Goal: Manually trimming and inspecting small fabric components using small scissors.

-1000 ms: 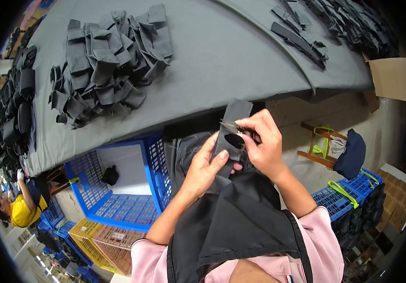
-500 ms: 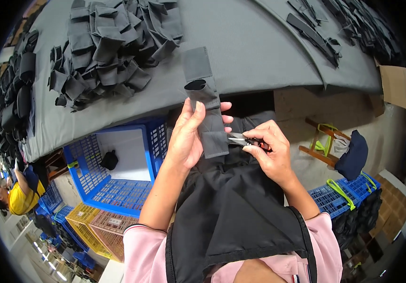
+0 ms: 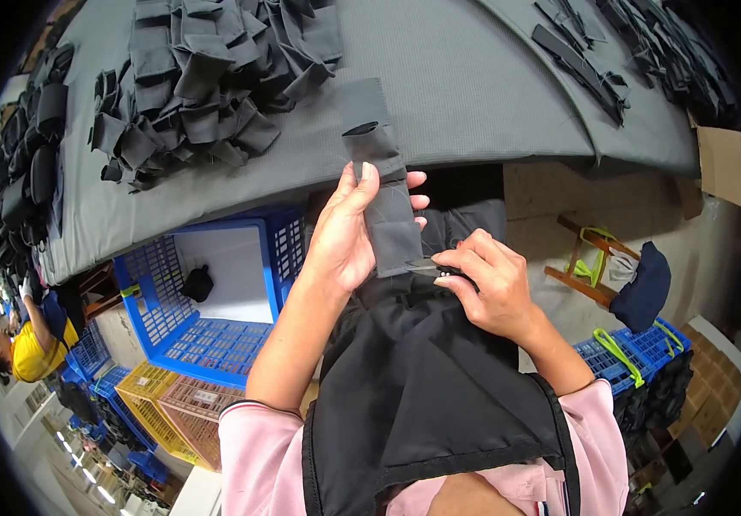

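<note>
My left hand (image 3: 345, 230) grips a dark grey fabric strip (image 3: 394, 225) with sewn, folded sections. Its thumb lies on the front, while the other fingers wrap behind and show at the right edge. An open fold gapes near the strip's upper part, and the top end reaches over the table edge. In my right hand (image 3: 498, 288) are small thread snips (image 3: 424, 267), pinched between thumb and fingers. Their blades touch or nearly touch the strip's lower right corner; whether a thread lies between them is too small to tell. Loose threads show on the fabric.
A grey-covered table (image 3: 465, 103) spans the front, with a heap of grey fabric pieces (image 3: 207, 86) at left and dark strips (image 3: 581, 73) at right. A blue crate (image 3: 207, 365) stands below left, a wooden stool (image 3: 585, 262) at right. Far left is a person in yellow (image 3: 39, 353).
My right hand and the snips have shifted slightly down and left, from the strip's right side to its lower corner. The left hand has raised the strip a little; the snips' blades now look closer together.
</note>
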